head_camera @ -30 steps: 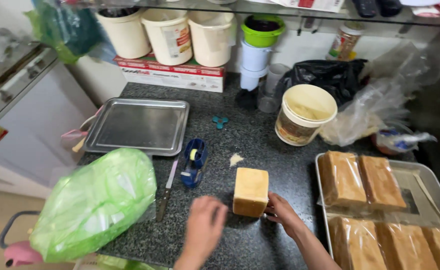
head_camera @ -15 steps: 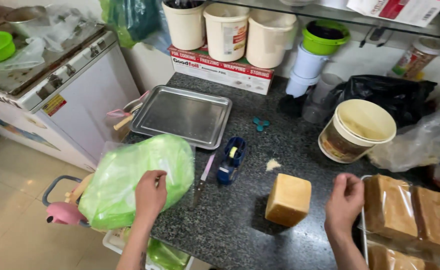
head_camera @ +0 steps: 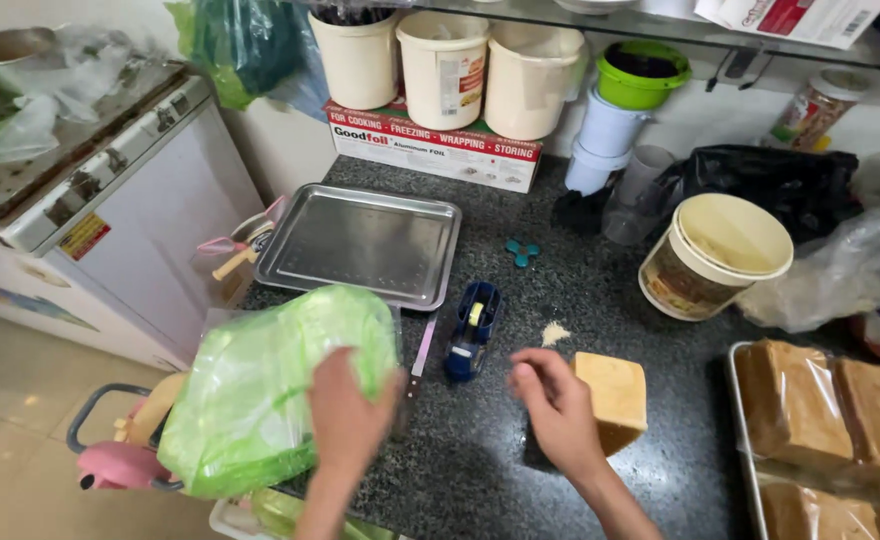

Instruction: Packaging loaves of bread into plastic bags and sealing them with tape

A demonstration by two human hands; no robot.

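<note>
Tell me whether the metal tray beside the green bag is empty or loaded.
Empty. The metal tray lies flat on the dark counter with its bare, shiny bottom showing all over; nothing rests in it.

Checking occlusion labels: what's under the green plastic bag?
The green plastic bag overhangs the granite counter edge, left hand on it. A knife pokes out beside it; whatever lies directly beneath is covered.

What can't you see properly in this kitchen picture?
- Green plastic bag: contents hidden by the crinkled plastic; the left hand covers part of it.
- Knife: one end hidden under the bag, head view.
- Tray of wrapped loaves: cut off by the right and bottom edges.
- Cake block: near side hidden by the right hand.
</note>
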